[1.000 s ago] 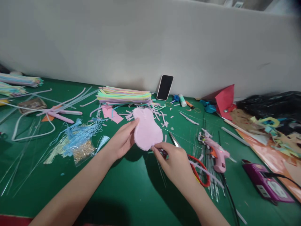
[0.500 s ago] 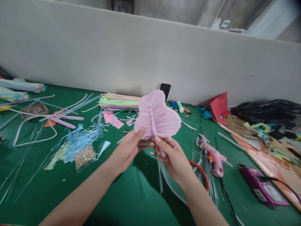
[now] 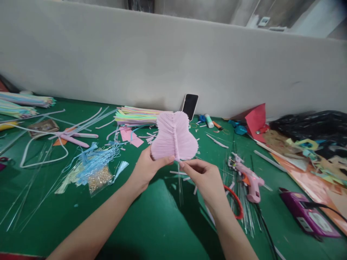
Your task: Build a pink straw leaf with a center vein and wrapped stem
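Note:
A pink fuzzy heart-shaped piece made of pipe cleaners [image 3: 174, 136] is held upright above the green table [image 3: 151, 220]. My left hand [image 3: 148, 168] grips its lower left edge, thumb on the front. My right hand [image 3: 204, 177] pinches the base of the piece, where thin clear wires [image 3: 180, 184] hang down. Both hands are closed on it.
Red-handled scissors [image 3: 235, 204] lie behind my right hand, with a pink glue gun [image 3: 249, 180] and a purple device [image 3: 309, 215] further right. A stack of coloured strips [image 3: 135, 115], a phone [image 3: 190, 104], blue tassels [image 3: 92, 162] and pipe-cleaner scraps lie around. A grey wall bounds the far side.
The pink piece was lifted off the table and turned upright, showing its ribbed side. It has since come down a little, and my right hand has shifted to pinch its base.

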